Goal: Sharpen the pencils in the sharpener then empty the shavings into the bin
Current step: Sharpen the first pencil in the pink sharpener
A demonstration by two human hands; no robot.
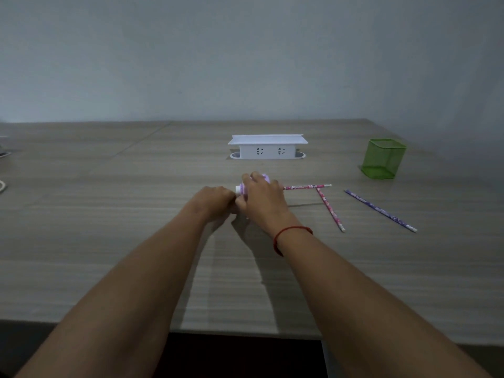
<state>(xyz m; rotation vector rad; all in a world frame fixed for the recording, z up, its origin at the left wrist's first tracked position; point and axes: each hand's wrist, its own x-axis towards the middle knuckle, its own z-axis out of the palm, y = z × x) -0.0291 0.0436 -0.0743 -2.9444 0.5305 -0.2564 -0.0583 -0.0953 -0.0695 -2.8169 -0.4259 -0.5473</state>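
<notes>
Right grip point(263, 196) lies over a lilac sharpener point(243, 190), its fingers curled across the top of the body and holding it down on the surface point(136, 241). Left grip point(215, 199) sits just beside it, knuckles up and fingers curled in toward the sharpener's white end; the fingertips are hidden, so I cannot tell whether it holds anything. A pink pencil point(308, 186) runs out flat from behind the right grip to its right side, its near end hidden by the fingers. A second pink pencil point(330, 209) lies slantwise further right, its far tip touching the first. Beyond that, well apart from both grips, a purple pencil point(379, 210) lies at an angle. A green mesh bin point(383, 159) stands upright to the far right and further back. Straight beyond the grips a white socket box point(268, 150) rises from the surface. A red cord point(291, 231) circles the wrist behind the right grip.
</notes>
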